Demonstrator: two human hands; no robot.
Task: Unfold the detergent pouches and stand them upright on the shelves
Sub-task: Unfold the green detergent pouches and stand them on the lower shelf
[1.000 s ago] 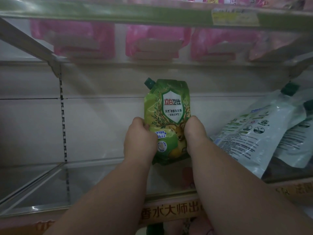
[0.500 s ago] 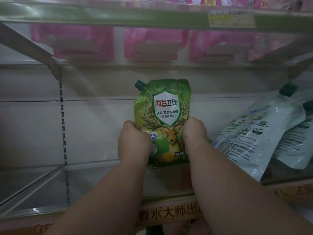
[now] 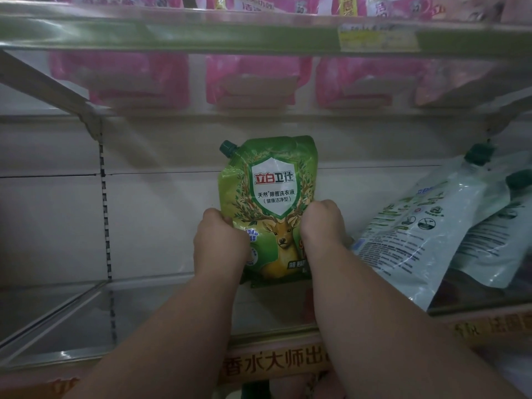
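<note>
Nearest stood the shelf rail (image 3: 276,362) with printed characters. Above it, 2 bare forearms reached in. The left hand (image 3: 220,243) gripped the green pouch (image 3: 269,208) at its left edge, fingers curled round it. The right hand (image 3: 322,226) gripped the right edge likewise. The pouch stood upright on the shelf (image 3: 86,321), cap (image 3: 228,147) at top left. To its right, 2 white pouches (image 3: 417,226) leaned tilted. Farther up, pink packs (image 3: 259,79) lined the upper shelf.
</note>
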